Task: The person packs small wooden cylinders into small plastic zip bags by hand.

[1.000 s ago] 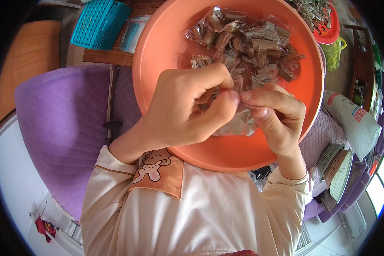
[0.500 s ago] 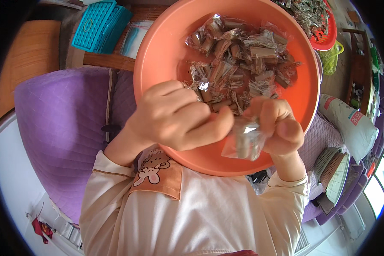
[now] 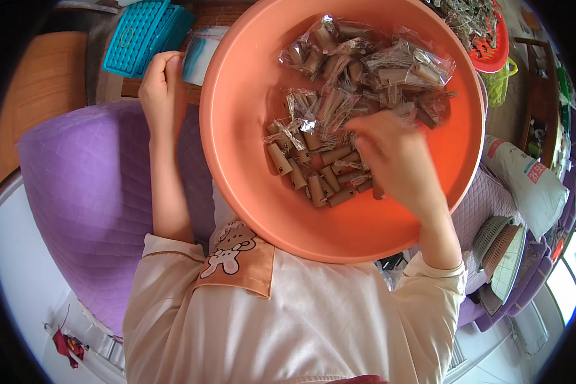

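My left hand (image 3: pixel 162 86) is at the left, beside a stack of clear plastic bags (image 3: pixel 205 54). Its fingers are curled together near the stack's edge; whatever they hold, if anything, is hidden. Over the orange basin (image 3: pixel 237 185) hangs my right hand (image 3: pixel 395 157), smeared by motion, its fingers bent down toward short brown tubes (image 3: pixel 329 176). Those loose tubes, some with pale strands, lie in the near half of the basin. Behind them sit several clear wrapped packets (image 3: pixel 339 77) of similar tubes. A glossy packet (image 3: pixel 432 67) tops the pile at the far right.
Teal plastic trays (image 3: pixel 137 41) stand at the far left. A red basket (image 3: pixel 489 54) of dried plant matter is at the far right, near a green bag (image 3: pixel 500 83). A purple quilted seat (image 3: pixel 96 205) lies left; a white sack (image 3: pixel 525 185) and stacked baskets (image 3: pixel 496 253) are right.
My left hand has moved from the basin to the bag stack. My right hand has let go of the clear packet and moved up over the tubes. Another packet shows on the far right pile.
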Action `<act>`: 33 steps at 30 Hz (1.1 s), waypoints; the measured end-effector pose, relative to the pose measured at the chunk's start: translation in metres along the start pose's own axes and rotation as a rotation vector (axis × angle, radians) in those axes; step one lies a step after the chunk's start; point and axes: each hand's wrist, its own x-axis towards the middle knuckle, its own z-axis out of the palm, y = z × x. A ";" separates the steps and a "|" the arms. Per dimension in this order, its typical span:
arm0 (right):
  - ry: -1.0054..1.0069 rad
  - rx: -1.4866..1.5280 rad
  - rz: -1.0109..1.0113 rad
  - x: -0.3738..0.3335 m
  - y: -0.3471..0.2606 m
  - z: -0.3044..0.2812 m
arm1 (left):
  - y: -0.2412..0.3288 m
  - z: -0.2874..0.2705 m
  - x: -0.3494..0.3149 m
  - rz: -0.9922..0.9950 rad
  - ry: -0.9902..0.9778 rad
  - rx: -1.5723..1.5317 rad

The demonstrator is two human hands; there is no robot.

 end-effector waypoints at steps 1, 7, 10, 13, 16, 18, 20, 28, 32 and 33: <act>-0.136 -0.306 -0.128 -0.003 0.007 0.010 | -0.004 0.004 -0.002 -0.091 -0.043 -0.002; -0.267 -0.732 -0.306 -0.016 0.038 0.049 | -0.048 0.039 -0.001 -0.140 -0.133 0.195; -0.320 -0.775 -0.295 -0.017 0.040 0.054 | -0.054 0.049 -0.003 -0.147 -0.092 0.264; -0.340 -0.796 -0.274 -0.019 0.041 0.055 | -0.046 0.048 0.002 -0.227 -0.152 0.321; -0.360 -0.803 -0.244 -0.021 0.039 0.055 | -0.041 0.044 0.008 -0.322 -0.197 0.298; -0.362 -0.797 -0.233 -0.020 0.039 0.055 | -0.039 0.043 0.009 -0.373 -0.229 0.260; -0.388 -0.757 -0.230 -0.019 0.037 0.053 | -0.037 0.043 0.007 -0.303 -0.147 0.292; -0.555 -0.649 -0.033 -0.019 0.036 0.046 | -0.031 0.034 0.007 -0.366 -0.236 0.263; -0.727 -0.506 0.059 -0.013 0.028 0.035 | -0.032 0.036 0.004 -0.269 -0.187 0.300; -0.725 -0.507 0.060 -0.009 0.026 0.031 | -0.031 0.036 0.004 -0.268 -0.187 0.297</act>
